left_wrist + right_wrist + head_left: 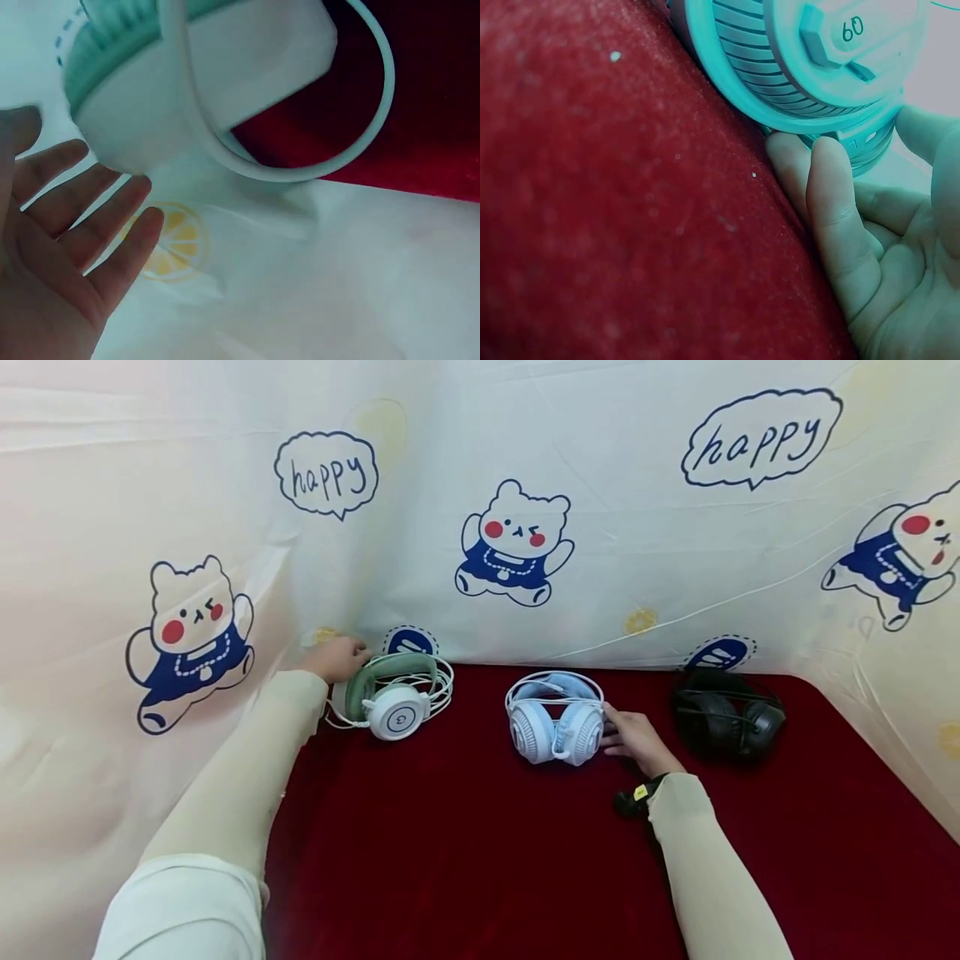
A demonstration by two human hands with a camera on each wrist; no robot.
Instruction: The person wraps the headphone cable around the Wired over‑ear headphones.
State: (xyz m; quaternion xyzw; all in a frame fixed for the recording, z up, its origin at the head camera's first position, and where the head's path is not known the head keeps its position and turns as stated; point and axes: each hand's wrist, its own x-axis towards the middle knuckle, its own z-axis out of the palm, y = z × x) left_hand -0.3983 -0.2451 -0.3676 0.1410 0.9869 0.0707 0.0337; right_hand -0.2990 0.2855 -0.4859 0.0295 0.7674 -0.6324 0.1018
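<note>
White headphones with green padding [397,712] lie at the back left, their cable looped about them. My left hand [336,658] is beside their outer edge; in the left wrist view that hand [71,232] has its fingers spread, fingertips close to the white shell [247,64], grasping nothing. Pale blue-white headphones [557,718] stand mid-table. At their right side is my right hand [636,739]. The right wrist view shows its thumb [922,131] against the rim and its fingers [831,202] loosely extended by the ribbed ear cup [840,52]. Whether the fingertips touch it cannot be told.
Black headphones [727,718] lie at the back right, beyond my right hand. Dark red cloth [480,860] covers the table. A white printed curtain [630,560] hangs along the back and both sides. A black device with a yellow label [637,795] sits at my right wrist.
</note>
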